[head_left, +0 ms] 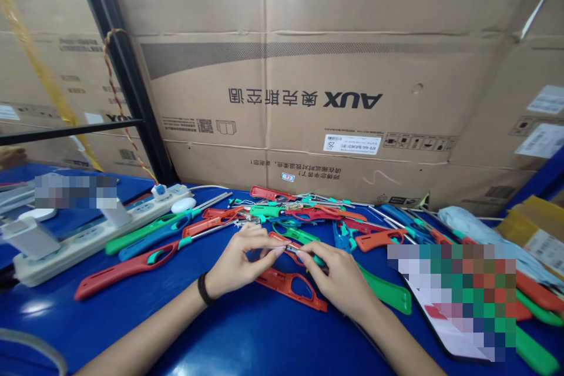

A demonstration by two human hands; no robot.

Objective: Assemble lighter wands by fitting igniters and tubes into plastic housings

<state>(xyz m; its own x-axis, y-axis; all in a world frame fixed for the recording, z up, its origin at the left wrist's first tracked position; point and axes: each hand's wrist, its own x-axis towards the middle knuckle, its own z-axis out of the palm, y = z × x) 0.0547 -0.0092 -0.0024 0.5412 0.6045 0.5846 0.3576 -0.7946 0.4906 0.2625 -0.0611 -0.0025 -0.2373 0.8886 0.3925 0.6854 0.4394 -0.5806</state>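
My left hand (247, 258), with a black band at its wrist, is closed in a pinch on a small metallic part (291, 248). From the other side, my right hand (337, 273) pinches the same part; its exact kind is too small to tell. Just below the fingers an orange-red half shell of a long-nosed lighter (286, 286) lies on the blue table. A green handle shell (390, 292) sits partly behind my right hand. Beyond both hands is a heap of red, green and blue lighter shells, with metal tubes and turquoise triggers among them.
At the left lie red (126, 270), blue (152, 241) and green long-nosed lighters, beside a white power strip (81, 241) with chargers. A partly pixelated phone (440, 311) and more lighters are at the right. Large cartons (299, 6) stand behind the table (211, 329). Someone's hand (12, 157) shows at far left.
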